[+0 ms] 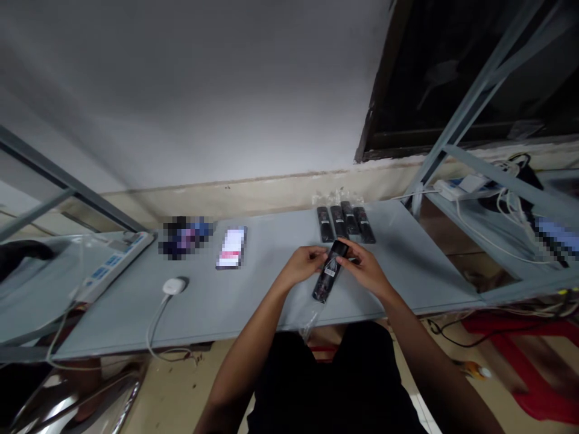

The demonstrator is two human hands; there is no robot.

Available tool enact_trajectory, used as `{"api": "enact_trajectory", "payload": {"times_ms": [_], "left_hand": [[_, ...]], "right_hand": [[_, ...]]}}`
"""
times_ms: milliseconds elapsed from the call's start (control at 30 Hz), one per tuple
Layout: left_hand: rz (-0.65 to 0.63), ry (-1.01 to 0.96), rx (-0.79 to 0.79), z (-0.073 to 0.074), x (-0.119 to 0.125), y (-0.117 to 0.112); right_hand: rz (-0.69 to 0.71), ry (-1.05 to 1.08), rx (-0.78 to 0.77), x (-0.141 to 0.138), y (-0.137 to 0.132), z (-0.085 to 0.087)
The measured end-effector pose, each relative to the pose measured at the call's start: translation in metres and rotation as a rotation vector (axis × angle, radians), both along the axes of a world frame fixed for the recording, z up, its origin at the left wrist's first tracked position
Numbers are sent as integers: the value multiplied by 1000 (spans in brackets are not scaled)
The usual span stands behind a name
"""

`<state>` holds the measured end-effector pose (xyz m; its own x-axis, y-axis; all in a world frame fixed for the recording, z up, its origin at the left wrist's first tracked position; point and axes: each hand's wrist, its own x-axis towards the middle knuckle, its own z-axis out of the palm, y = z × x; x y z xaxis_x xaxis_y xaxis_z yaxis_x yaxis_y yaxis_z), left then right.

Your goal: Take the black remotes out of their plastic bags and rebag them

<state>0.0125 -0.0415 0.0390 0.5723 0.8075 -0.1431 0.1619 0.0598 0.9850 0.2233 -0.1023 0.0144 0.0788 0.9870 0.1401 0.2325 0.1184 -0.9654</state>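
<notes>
Both hands, left hand (304, 263) and right hand (364, 265), grip one black remote control (330, 271) in clear plastic sleeve (312, 313) over grey table (253, 295); four similar remotes (346, 223) lie beyond.

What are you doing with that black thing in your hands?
A person sits at a long grey table and holds a slim black remote control in both hands, just above the tabletop. The left hand has its grip on one side, the right hand on the other. A clear plastic sleeve hangs below the remote. Four more black remotes in clear wrapping lie in a row at the table's far edge. A small white round device with a cable sits further left.
</notes>
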Motion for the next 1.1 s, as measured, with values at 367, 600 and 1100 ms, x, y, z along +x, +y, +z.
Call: {"api": "enact_trajectory", "payload": {"times_ms": [367, 600, 1100], "left_hand": [[69, -24, -175, -20, 6, 29], [69, -88, 130, -46, 16, 34], [-22, -172, 183, -52, 12, 27]], "right_hand": [[-35, -16, -3, -2, 20, -17], [95, -187, 76, -11, 21, -16], [43, 23, -22, -1, 17, -30]]}}
